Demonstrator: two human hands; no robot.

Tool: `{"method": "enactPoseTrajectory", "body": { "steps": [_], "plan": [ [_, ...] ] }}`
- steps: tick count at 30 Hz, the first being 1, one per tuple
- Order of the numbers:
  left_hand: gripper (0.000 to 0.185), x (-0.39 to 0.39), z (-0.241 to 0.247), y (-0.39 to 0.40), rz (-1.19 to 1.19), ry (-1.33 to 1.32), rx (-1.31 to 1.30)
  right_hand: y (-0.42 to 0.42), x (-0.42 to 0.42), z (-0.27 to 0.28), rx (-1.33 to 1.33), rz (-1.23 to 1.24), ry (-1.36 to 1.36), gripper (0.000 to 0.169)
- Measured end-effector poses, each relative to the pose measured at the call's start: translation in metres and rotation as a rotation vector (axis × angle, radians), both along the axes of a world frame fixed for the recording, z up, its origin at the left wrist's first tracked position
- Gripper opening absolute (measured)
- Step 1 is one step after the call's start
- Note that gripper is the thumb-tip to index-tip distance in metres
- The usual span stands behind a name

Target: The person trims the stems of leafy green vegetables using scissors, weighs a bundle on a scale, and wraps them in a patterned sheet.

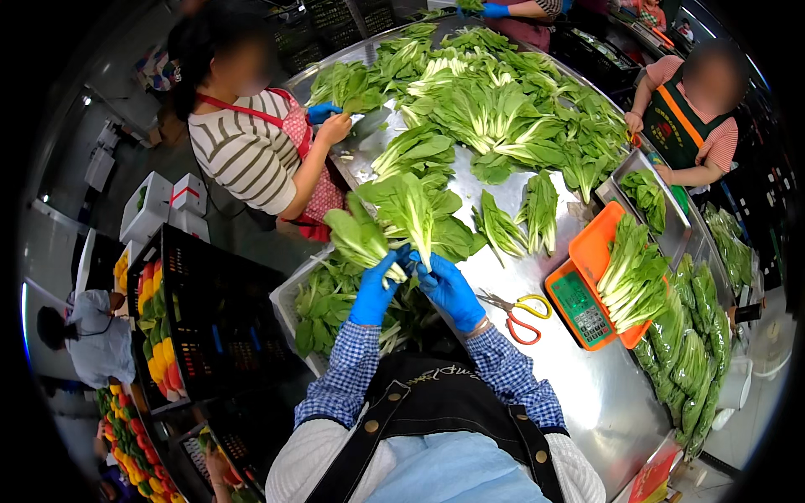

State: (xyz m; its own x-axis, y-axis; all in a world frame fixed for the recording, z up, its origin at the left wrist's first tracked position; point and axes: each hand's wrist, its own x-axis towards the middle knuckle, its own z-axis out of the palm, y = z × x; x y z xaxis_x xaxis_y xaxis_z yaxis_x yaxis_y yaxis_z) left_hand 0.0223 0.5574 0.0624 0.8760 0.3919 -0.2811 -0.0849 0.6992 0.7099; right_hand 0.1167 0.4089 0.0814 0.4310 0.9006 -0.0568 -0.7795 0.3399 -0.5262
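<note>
Blue gloves cover both of my hands. My left hand (376,284) is closed on the stem end of a small bunch of leafy greens (361,242), whose leaves point away from me. Beside it, my right hand (448,283) grips the pale stalk of another leafy green (412,217). A white plastic crate (286,314) of greens stands below my left forearm. To the right of my right hand, scissors (519,311) with one red and one yellow handle lie on the metal table (566,402).
An orange digital scale (578,311) bears greens (632,276) in its tray. Bagged greens (692,352) line the right edge. A large heap of greens (490,113) covers the far table. Co-workers stand at left (264,144) and right (692,119). Black crates (214,314) are at left.
</note>
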Motion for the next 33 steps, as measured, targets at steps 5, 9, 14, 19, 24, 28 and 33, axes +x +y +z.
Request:
{"method": "enactPoseTrajectory", "body": {
  "steps": [5,9,14,19,24,28,33],
  "plan": [
    [0.039,0.002,-0.005,-0.015,-0.077,-0.057,-0.017,0.003,-0.005,-0.011,-0.14,0.126,-0.01,0.028],
    [0.037,0.0,-0.006,-0.016,-0.001,-0.082,0.039,0.0,-0.001,0.008,-0.339,0.087,-0.294,0.027],
    [0.035,0.005,0.013,-0.019,0.033,-0.056,0.058,0.003,-0.004,0.006,-0.474,-0.003,-0.329,0.023],
    [0.036,0.012,0.003,-0.023,0.201,-0.016,0.134,0.012,-0.018,0.004,-0.661,-0.345,-0.827,0.019],
    [0.028,0.017,0.012,-0.032,0.298,0.078,0.264,0.017,-0.018,-0.009,-0.585,-0.403,-0.539,0.018],
    [0.024,0.017,0.001,-0.033,0.36,0.035,0.409,0.017,-0.019,-0.009,-0.496,-0.421,-0.239,0.024],
    [0.024,-0.017,-0.002,0.033,0.484,-0.334,-0.113,-0.003,0.002,-0.025,-0.528,-0.36,-0.486,0.026]
  ]
}}
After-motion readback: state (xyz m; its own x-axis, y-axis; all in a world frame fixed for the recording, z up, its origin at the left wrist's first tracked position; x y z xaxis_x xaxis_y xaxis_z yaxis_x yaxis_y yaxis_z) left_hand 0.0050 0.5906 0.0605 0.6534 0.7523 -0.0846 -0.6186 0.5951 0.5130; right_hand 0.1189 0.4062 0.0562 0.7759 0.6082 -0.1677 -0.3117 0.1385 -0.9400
